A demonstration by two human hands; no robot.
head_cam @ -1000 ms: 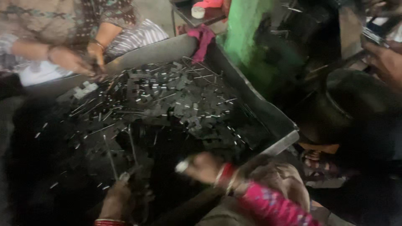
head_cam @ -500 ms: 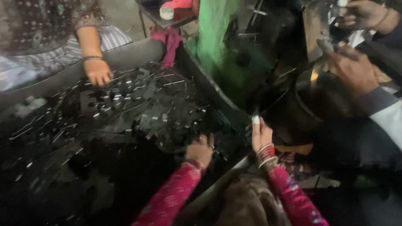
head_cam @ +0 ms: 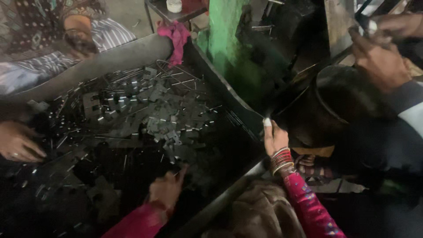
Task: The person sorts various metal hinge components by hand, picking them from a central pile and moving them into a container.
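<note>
While the big metal tray (head_cam: 132,55) holds a loose, unsorted heap of dark metal pieces (head_cam: 150,114), the left hand (head_cam: 166,189) reaches in, fingers spread and empty; the right hand (head_cam: 274,139) rests at the tray's edge, fingers extended, holding nothing.

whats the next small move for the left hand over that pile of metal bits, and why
Probably reach slightly forward and pinch one piece at the near edge of the pile of small flat metal pieces. The left hand looks open and empty just short of it inside the tray, while the right hand rests at the tray's corner.
</note>
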